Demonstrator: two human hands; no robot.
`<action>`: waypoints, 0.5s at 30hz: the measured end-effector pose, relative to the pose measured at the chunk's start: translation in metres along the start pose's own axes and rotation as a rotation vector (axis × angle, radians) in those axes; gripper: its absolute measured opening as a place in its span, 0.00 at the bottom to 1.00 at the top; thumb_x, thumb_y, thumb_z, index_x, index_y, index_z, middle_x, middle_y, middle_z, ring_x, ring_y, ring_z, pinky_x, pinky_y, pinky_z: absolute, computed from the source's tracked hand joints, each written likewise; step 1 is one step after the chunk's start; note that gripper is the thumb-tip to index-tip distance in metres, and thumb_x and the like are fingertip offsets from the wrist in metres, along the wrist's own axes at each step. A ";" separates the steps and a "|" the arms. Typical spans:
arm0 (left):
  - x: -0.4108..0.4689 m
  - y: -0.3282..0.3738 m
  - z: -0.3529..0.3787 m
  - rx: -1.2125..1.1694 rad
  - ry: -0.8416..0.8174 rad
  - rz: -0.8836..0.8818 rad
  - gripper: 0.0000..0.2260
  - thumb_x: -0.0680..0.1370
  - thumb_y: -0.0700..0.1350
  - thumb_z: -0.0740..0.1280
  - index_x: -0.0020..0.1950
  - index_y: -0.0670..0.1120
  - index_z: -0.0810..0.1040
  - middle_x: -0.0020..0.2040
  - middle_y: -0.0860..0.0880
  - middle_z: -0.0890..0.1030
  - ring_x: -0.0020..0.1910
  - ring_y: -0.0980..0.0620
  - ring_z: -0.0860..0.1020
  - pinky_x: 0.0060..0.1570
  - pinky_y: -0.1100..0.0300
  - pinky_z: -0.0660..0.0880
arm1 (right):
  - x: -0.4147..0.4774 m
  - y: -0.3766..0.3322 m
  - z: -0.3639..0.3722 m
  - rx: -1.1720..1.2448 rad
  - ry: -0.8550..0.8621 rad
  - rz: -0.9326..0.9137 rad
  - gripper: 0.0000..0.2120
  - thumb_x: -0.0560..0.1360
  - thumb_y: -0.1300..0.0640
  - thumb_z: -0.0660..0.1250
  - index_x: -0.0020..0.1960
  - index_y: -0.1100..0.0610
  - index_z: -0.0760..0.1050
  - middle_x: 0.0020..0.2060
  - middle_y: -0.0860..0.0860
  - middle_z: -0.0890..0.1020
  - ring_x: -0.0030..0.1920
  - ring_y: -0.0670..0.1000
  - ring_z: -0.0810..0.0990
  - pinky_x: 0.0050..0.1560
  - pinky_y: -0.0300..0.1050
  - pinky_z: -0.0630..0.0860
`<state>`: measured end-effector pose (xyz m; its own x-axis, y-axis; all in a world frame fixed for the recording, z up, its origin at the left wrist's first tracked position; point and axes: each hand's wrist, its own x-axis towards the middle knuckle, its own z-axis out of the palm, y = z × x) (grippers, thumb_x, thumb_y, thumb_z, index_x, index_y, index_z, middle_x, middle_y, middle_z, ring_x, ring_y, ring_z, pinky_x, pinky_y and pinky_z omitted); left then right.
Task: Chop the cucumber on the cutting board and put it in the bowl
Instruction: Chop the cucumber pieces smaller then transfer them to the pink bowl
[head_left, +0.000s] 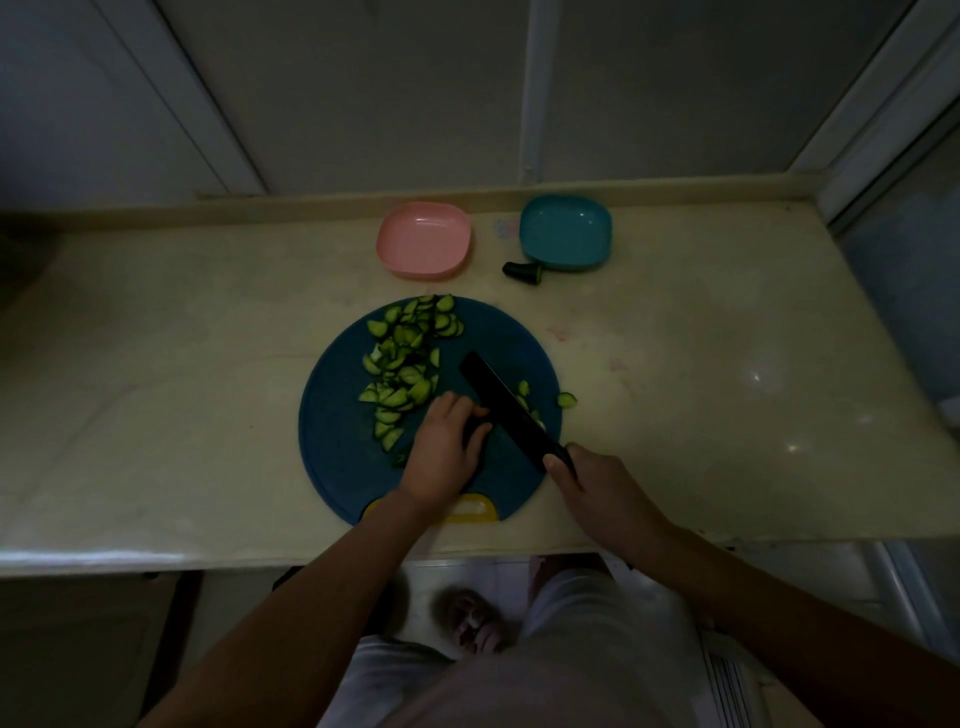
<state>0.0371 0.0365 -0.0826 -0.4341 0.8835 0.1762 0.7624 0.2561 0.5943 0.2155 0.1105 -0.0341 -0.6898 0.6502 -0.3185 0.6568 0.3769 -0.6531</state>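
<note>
Head view: a round blue cutting board (337, 452) lies on a pale counter (701, 364), its yellow grip (480, 510) at the near edge. The cucumber slices (405, 364) are heaped on the board's left and far part, from its far rim down to the left hand (441, 447), which touches the near end of the heap. That hand lies knuckles up on the board. Its fingers are curled and its thumb and forefinger pinch a dark cucumber stub (471, 425), though the light is too dim to see it well. The stub sits just beside the blade of a black knife (504, 405), which slants from the board's middle toward the near right. The right hand (592, 483) is wrapped round the knife's handle at the board's right edge. A few slices lie to the right of the blade, and one stray slice (567, 399) rests on the board's right rim. Beyond the board stand a pink bowl (423, 239) and a teal bowl (566, 234), apart from each other, neither holding any cucumber. A cut-off end (522, 270) lies on the counter against the teal bowl's near left corner
</note>
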 end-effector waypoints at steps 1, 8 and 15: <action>0.000 0.000 0.000 0.001 0.000 0.005 0.04 0.74 0.37 0.69 0.45 0.39 0.75 0.42 0.42 0.73 0.43 0.44 0.73 0.41 0.60 0.65 | 0.000 0.000 0.000 -0.011 0.000 -0.002 0.13 0.81 0.50 0.54 0.42 0.57 0.68 0.32 0.50 0.73 0.36 0.51 0.74 0.34 0.43 0.63; 0.001 0.000 0.000 -0.018 0.002 -0.009 0.04 0.73 0.37 0.69 0.45 0.39 0.76 0.42 0.43 0.73 0.43 0.45 0.73 0.41 0.61 0.66 | 0.008 -0.002 0.002 -0.022 -0.036 0.022 0.15 0.81 0.51 0.53 0.47 0.62 0.72 0.39 0.59 0.78 0.38 0.53 0.75 0.35 0.44 0.65; 0.001 -0.001 -0.005 0.009 -0.012 0.042 0.06 0.74 0.40 0.68 0.49 0.40 0.79 0.41 0.44 0.75 0.42 0.47 0.75 0.41 0.62 0.66 | 0.009 0.001 0.010 -0.014 -0.006 0.028 0.17 0.81 0.51 0.54 0.53 0.64 0.73 0.43 0.60 0.80 0.40 0.55 0.77 0.36 0.45 0.65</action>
<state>0.0329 0.0349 -0.0789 -0.3960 0.8980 0.1917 0.7841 0.2220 0.5796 0.2070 0.1103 -0.0445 -0.6728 0.6567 -0.3408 0.6802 0.3677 -0.6341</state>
